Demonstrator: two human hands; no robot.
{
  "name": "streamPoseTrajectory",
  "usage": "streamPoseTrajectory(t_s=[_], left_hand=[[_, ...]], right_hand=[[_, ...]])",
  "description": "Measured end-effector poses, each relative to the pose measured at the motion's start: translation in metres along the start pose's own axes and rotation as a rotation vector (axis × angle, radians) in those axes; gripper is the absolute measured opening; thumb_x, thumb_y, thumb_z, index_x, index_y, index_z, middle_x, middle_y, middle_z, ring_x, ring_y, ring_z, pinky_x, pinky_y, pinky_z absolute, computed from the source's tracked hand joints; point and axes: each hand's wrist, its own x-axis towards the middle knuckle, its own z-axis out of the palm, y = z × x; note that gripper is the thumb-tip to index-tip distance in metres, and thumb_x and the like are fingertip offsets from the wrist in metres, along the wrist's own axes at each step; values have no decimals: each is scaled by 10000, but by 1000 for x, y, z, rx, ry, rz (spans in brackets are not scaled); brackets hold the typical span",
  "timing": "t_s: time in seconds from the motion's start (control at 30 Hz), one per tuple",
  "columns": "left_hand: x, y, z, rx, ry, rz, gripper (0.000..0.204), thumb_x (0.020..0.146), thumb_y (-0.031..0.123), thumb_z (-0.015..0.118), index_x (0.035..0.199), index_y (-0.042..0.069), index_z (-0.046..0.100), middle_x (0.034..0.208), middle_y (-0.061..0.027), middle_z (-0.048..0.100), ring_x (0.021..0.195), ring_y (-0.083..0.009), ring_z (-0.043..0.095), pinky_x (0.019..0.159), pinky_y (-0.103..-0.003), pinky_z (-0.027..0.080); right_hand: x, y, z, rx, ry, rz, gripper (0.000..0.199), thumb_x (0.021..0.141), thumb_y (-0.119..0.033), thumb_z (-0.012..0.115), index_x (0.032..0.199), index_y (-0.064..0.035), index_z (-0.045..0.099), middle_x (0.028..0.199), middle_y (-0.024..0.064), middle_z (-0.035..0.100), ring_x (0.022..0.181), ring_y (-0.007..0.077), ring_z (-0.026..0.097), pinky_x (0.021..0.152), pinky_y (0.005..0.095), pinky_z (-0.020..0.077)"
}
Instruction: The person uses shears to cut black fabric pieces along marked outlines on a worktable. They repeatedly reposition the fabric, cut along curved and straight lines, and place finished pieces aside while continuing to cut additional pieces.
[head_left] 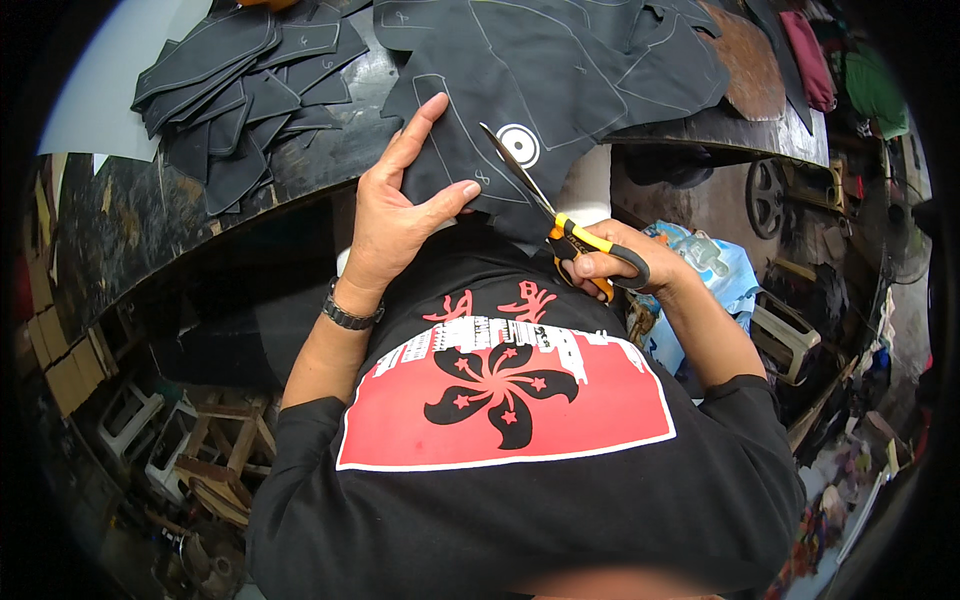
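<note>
A large black sheet, like leather or leatherette [560, 60], carries pale drawn outlines of pieces and hangs over the table's near edge. My left hand [395, 200] holds its left side, thumb and forefinger spread on top; the other fingers are mostly hidden. In my right hand [625, 262] is a pair of scissors [565, 225] with yellow and black handles. The upper blade lies slanting over the sheet, pointing up and left; the lower blade is hidden beneath. A round white mark with a black ring [518, 146] sits beside the blade tip.
Cut black pieces [215, 85] lie heaped on the dark worktable [120, 235] at left. A brown board [745, 65] is at far right, near red cloth [808, 60]. Below are a wooden stool [225, 440], a pale plastic stool [785, 335] and a blue printed bag [715, 265].
</note>
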Motion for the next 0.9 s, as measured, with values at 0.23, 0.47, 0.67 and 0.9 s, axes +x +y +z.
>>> streamPoseTrajectory(t_s=[0.23,0.47,0.67,0.9], left_hand=[[-2,-5,-7,52,34,12,739,743,-2,769,1411,29,454,1301,-108,553,1024,-107,583,864,-241,513],[0,-13,-12,187,43,83,759,720,44,793,1403,20,464,1286,-132,571,1102,-141,562,1017,-278,389],[-3,-2,-9,39,21,15,754,741,-26,757,1422,45,441,1283,-95,537,1034,-121,590,859,-243,523],[-4,-1,-11,28,35,23,763,757,-49,740,1438,46,410,1298,-100,509,998,-98,580,742,-233,581]], right_hand=[[-1,-2,14,-145,110,44,359,805,-380,770,768,-48,637,556,-13,515,474,69,489,439,222,374],[-6,-5,21,-183,187,142,296,797,-285,774,777,-31,623,544,-22,512,432,51,470,411,195,352],[15,-10,17,-111,89,38,408,801,-442,754,743,-65,610,560,8,531,474,86,496,433,228,358],[24,-9,22,-61,76,-31,383,814,-410,750,727,-67,605,547,4,516,457,81,463,421,225,322]])
